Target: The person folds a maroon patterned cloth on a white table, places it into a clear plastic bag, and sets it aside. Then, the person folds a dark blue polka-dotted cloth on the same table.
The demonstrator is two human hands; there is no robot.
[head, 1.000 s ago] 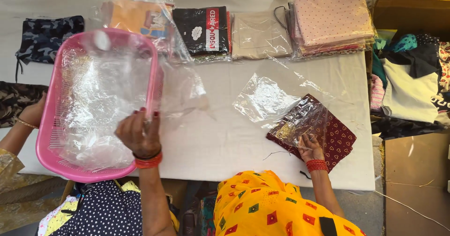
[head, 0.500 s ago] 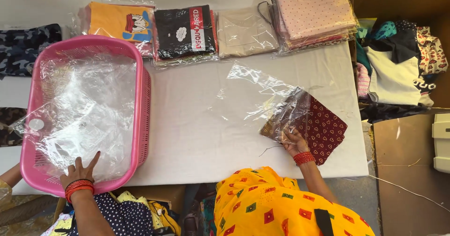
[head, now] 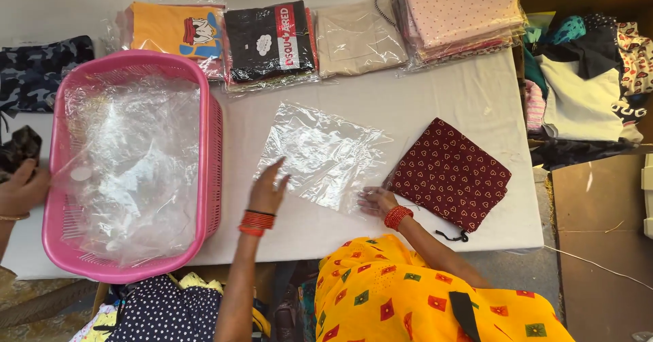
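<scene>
Clear plastic bag (head: 325,157) is lying flat on the table (head: 435,97); we are pressing it down, left hand (head: 267,191) and right hand (head: 376,199) fingers spread. Next, sliding in the maroon cloth (head: 450,174) beside it.

A clear plastic bag (head: 325,155) lay flat and crinkled on the white bench (head: 435,90), empty, its near corners pinned under both hands. Just right of it, touching its edge, sat a folded maroon cloth (head: 450,174) with small heart prints, turned at an angle, a dark cord trailing out.
</scene>
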